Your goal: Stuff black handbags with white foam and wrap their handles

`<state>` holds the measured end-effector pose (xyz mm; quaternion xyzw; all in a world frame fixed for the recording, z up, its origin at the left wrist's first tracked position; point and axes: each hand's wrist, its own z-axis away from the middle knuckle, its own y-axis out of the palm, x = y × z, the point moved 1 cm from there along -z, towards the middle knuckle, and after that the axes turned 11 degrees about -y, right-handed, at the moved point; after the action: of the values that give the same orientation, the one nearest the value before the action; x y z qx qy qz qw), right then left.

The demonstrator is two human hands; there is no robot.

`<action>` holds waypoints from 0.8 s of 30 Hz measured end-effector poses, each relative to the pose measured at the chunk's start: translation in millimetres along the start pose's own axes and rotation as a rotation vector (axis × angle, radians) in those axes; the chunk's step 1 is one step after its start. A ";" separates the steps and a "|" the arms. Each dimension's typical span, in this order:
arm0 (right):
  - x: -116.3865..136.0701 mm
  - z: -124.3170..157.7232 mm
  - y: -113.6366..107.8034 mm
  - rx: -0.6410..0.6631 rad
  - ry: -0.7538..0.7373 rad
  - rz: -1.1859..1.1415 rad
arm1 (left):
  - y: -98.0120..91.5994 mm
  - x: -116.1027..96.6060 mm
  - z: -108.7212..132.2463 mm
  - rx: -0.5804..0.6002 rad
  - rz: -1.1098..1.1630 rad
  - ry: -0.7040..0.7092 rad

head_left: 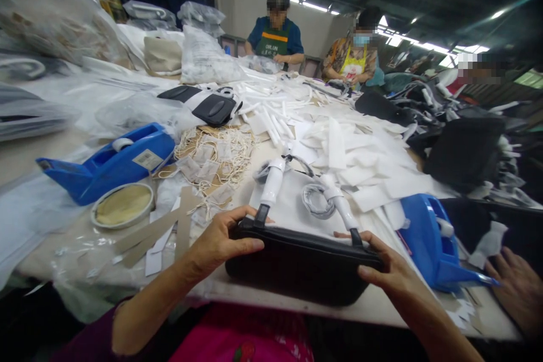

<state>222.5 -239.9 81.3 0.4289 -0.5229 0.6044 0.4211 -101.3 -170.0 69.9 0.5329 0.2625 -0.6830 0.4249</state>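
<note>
A black handbag [297, 266] stands at the table's front edge, its top edge toward me. My left hand [220, 237] grips its upper left corner, thumb on the near side and fingers behind. At the upper right corner, my right hand [382, 263] pinches the edge in the same way. Two handles wrapped in white foam, a left handle [274, 181] and a right handle [344, 209], lean away from me. A coiled strap in clear wrap [318, 201] lies by the right handle. White sheet material shows behind the bag's top edge; the inside is hidden.
Blue tape dispensers stand left [110, 161] and right [430, 243]. A tape roll [123, 205], corded tags [216, 153], white foam pieces [365, 164] and black bags [203, 103] cover the table. Another person's hand [520, 288] is at far right; two co-workers stand across.
</note>
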 end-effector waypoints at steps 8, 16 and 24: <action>62.7 -22.8 21.2 -0.133 -0.481 1.135 | -7.9 0.6 -0.4 -0.031 -0.018 0.013; 99.1 -57.0 53.4 0.187 -0.648 1.205 | -3.7 -2.5 0.3 0.011 -0.105 0.045; 107.6 -92.2 84.5 0.734 -0.480 0.802 | 1.1 -0.5 3.7 0.013 -0.121 0.070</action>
<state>104.6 -150.2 153.7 0.4400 -0.4816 0.7437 -0.1459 -102.2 -173.3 71.5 0.5423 0.3044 -0.6901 0.3701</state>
